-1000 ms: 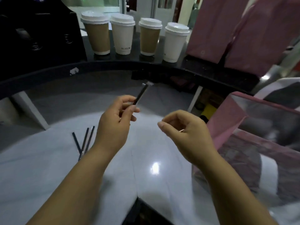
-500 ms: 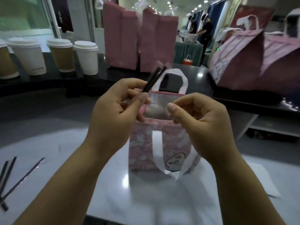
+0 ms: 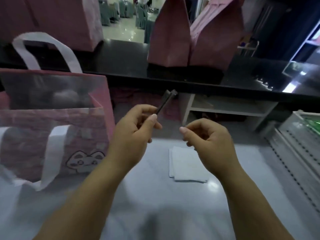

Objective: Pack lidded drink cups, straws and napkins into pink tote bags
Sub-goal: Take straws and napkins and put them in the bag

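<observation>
Pink tote [image 3: 83, 129] stands open at the left of the pale worktop [image 3: 155, 205], cat print facing the camera. The left grip [image 3: 133, 134] pinches dark straws [image 3: 165, 101] between thumb and fingers, held up just right of the tote's mouth, tips pointing away and up. The right grip [image 3: 207, 141] is curled and raised beside it, apart from the straws; cannot tell if it holds anything thin. The step looks like the straws going into the tote. Next move, I'd judge: swing the left grip over the opening, tip the straws down and let go (the white handle could snag them). Then the napkin [image 3: 187, 165], lying flat on the worktop under the right grip, not yet packed. Counts: one open tote, straws apparently two (ends blurred), one folded napkin pile, three pink bags [image 3: 169, 35] on the dark ledge [image 3: 121, 54] behind. No cups clearly visible; the grey shapes inside the tote are too blurred to name.
</observation>
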`<state>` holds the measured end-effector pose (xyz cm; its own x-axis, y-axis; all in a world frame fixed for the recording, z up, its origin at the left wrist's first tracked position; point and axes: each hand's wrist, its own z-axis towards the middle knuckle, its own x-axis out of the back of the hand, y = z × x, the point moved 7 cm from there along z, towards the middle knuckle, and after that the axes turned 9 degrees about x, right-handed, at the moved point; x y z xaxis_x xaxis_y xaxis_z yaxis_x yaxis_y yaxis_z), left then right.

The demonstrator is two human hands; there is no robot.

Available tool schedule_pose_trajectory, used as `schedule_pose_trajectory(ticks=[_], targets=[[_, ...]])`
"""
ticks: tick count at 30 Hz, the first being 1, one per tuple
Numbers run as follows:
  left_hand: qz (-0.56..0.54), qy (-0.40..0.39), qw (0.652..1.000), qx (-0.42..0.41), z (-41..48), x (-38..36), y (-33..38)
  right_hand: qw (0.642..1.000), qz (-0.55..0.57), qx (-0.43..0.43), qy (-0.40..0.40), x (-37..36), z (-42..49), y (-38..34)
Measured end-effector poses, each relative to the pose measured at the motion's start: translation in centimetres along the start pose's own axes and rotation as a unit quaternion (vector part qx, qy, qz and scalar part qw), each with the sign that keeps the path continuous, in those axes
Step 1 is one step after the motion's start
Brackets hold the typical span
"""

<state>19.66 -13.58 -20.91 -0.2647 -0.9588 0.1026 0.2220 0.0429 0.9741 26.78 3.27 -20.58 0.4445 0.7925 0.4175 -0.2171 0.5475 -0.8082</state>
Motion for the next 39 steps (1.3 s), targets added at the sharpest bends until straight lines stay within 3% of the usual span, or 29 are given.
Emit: schedule_pose_trajectory(ticks=[7, 14, 23, 28, 34, 39], targets=[[0.052, 0.015, 0.988, 0.142, 0.5, -5.6, -8.3, 0.965, -0.159, -0.198, -0.061, 3.1, -2.5, 12.7], [0.145, 0.004, 0.963, 0.227, 0.5, -6.9, -13.5, 0.903, -0.267, -0.285, -0.180, 1.4, -3.6, 19.4], [0.162, 0.009, 0.942, 0.295, 0.3, -6.7, -16.5, 0.926, -0.182, -0.306, -0.124, 0.8, -2.1, 20.9], [0.160, 0.006, 0.942, 0.296, 0.3, -6.8, -17.0, 0.943, -0.120, -0.305, -0.067, 1.6, -1.6, 21.0], [0.181, 0.008, 0.941, 0.285, 0.4, -7.4, -16.5, 0.955, -0.133, -0.264, -0.018, 3.3, -1.5, 20.3], [0.173, 0.018, 0.937, 0.304, 0.4, -7.6, -16.2, 0.960, 0.018, -0.275, -0.043, 2.3, -1.4, 19.1]])
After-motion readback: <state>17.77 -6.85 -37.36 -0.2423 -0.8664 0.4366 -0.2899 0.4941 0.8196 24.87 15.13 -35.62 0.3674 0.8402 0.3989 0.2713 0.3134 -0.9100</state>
